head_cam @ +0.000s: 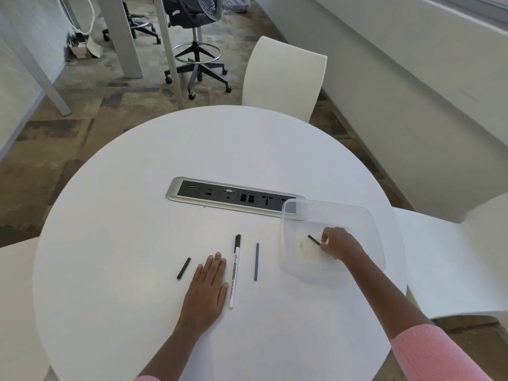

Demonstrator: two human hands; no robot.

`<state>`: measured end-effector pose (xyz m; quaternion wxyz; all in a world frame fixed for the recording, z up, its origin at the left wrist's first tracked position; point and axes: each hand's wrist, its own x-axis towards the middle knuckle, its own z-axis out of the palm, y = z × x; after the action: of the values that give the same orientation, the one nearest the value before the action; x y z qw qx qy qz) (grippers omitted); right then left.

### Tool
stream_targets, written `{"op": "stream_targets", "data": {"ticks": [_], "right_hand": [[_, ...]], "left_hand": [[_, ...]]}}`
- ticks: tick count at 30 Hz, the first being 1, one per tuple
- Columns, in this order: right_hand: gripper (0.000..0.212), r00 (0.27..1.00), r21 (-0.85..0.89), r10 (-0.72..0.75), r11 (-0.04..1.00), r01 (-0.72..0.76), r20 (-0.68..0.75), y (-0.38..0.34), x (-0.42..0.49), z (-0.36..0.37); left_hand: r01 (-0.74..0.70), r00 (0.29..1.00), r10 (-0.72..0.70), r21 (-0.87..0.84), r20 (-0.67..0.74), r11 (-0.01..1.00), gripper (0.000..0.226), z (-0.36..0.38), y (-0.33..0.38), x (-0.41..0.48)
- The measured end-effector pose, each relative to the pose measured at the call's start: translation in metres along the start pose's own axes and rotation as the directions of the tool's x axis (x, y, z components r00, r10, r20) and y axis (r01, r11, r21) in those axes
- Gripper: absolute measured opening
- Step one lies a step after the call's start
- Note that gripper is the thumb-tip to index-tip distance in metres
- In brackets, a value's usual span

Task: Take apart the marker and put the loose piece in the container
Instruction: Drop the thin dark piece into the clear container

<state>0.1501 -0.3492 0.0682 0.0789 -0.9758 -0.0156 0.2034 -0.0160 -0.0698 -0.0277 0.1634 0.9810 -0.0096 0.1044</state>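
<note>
A white marker body (235, 272) with a black tip end lies on the round white table (137, 188). To its right lies a thin grey ink rod (256, 261), and to its left a short black cap (184, 268). My left hand (207, 288) rests flat on the table between the cap and the marker body, fingers together, holding nothing. My right hand (339, 243) reaches into the clear plastic container (365, 215) at the right and pinches a small black piece (313, 239) between thumb and fingers, just above the container's floor.
A silver power and data socket strip (220, 196) is set into the table behind the parts; the container's far left corner overlaps its right end. White chairs (283, 75) stand at the far side and at the right. An office stool stands on the carpet beyond.
</note>
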Motion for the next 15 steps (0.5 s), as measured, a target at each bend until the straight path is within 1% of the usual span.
{"op": "stream_targets", "data": {"ticks": [2, 4, 7, 9, 12, 13, 15], "right_hand": [[0.017, 0.997, 0.041, -0.009, 0.999, 0.012, -0.073, -0.004, -0.004, -0.006], [0.016, 0.977, 0.093, -0.026, 0.995, 0.047, -0.210, -0.012, -0.012, -0.014], [0.013, 0.896, 0.182, -0.068, 0.970, 0.163, -0.439, -0.029, -0.030, -0.028], [0.011, 0.837, 0.251, -0.091, 0.931, 0.263, -0.540, -0.046, -0.045, -0.036], [0.007, 0.787, 0.324, -0.129, 0.862, 0.390, -0.604, -0.078, -0.071, -0.036], [0.006, 0.784, 0.335, -0.151, 0.844, 0.419, -0.602, -0.088, -0.077, -0.030], [0.006, 0.807, 0.351, -0.197, 0.825, 0.444, -0.557, -0.106, -0.087, -0.011]], "left_hand": [[0.006, 1.000, -0.006, 0.013, 0.009, 1.000, 0.053, -0.001, 0.000, 0.000], [0.008, 1.000, -0.008, 0.019, 0.020, 1.000, 0.053, -0.003, -0.001, 0.000], [0.010, 0.999, -0.011, 0.011, 0.044, 1.000, 0.053, -0.005, -0.001, 0.001], [0.016, 0.998, -0.015, -0.001, 0.063, 1.000, 0.054, -0.006, -0.001, 0.002], [0.018, 0.995, -0.017, -0.004, 0.102, 1.000, 0.054, -0.009, 0.000, 0.002], [0.014, 0.994, -0.013, -0.005, 0.113, 1.000, 0.054, -0.011, 0.000, 0.003], [-0.001, 0.991, 0.002, -0.011, 0.130, 1.000, 0.054, -0.013, -0.001, 0.003]]}}
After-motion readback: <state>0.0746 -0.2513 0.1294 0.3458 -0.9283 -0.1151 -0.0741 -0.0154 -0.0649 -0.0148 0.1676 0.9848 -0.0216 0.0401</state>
